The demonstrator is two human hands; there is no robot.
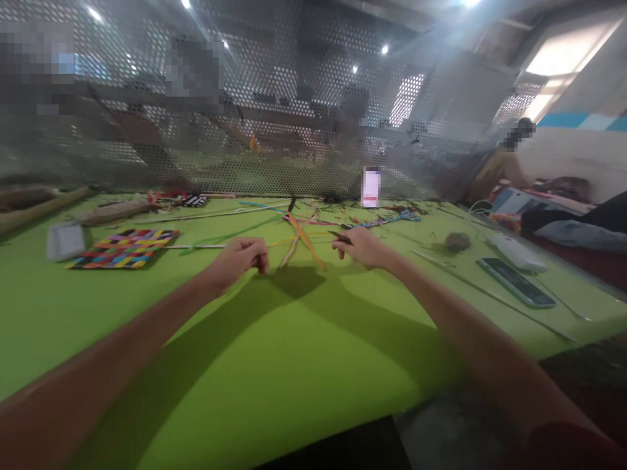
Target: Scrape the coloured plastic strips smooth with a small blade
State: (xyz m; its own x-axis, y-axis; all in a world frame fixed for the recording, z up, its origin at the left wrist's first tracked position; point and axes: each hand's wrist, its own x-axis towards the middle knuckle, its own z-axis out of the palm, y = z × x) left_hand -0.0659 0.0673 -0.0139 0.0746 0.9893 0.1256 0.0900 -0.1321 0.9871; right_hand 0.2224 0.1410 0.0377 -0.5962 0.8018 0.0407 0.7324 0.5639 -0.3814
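Observation:
Colored strands cross near the middle of the green table [274, 352], among them an orange strand [307, 243] and a green strand [230, 233]. My left hand [241, 261] is closed, left of the crossing, beside a thin yellow strand; what its curled fingers hold, if anything, is hidden. To the right of the crossing, my right hand [360, 248] pinches a thin dark strip [340, 236] between thumb and fingers. A pale pinkish strand [290, 253] lies between the hands.
At the left lie a woven multicolored mat [128, 249] and a white object [66, 240]. A phone [515, 282], a white box [517, 253] and a brown clump [457, 242] are at the right. Behind the table stands a perforated screen [294, 143]; a person sits far right.

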